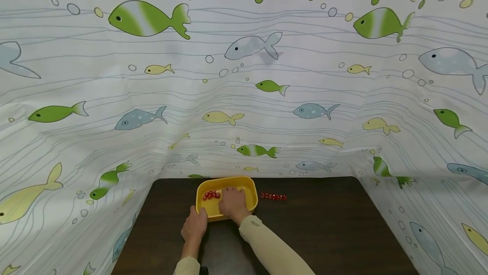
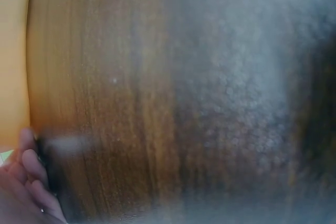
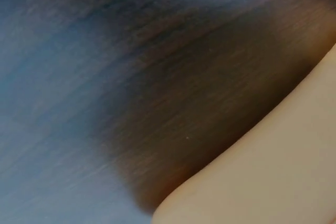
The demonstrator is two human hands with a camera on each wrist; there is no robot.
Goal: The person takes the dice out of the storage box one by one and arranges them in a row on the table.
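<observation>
In the head view, the right grip [image 1: 233,203] is seen inside the yellow tray [image 1: 250,194], with the fingers pointed down; whether a piece is grasped cannot be told, because the fingertips are hidden by the back of the hand. A loose pile of small red pieces [image 1: 211,195] is found in the tray, just to the left of this grip. A row of red pieces [image 1: 273,196] is laid on the dark surface [image 1: 324,224], to the right of the same grip and outside the tray. The long axis of the row is directed sideways, away from the grip. Between them the right wall of the tray is placed, so any path from grip to row would, it is judged, have to be lifted over this wall. By the left grip [image 1: 194,224] the near left corner of the tray is clasped; to both pile and row, the right grip is nearer.
</observation>
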